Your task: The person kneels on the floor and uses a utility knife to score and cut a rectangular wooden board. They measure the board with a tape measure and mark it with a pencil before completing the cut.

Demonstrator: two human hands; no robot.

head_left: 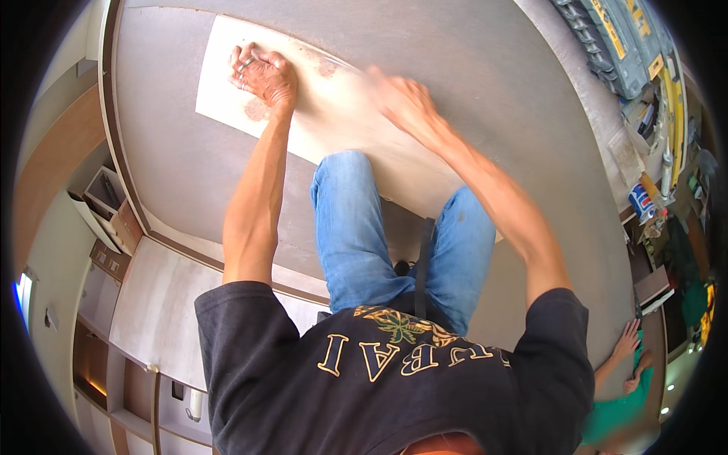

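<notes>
A long pale board with brownish stains lies on a large grey surface in front of me. My left hand rests on its far left part, fingers curled in and a ring on at least one. Whatever the fingers may hold is hidden. Over the board's far edge, near its middle, my right hand is smeared by motion. Its fingertips blur out, so neither their pose nor anything in them can be made out. My knees, in blue jeans, are at the board's near edge.
The grey surface has a dark raised edge on the left. Grey and yellow tool cases and a blue-and-red can stand at the right. A co-worker in green is at the lower right. Cabinets line the lower left.
</notes>
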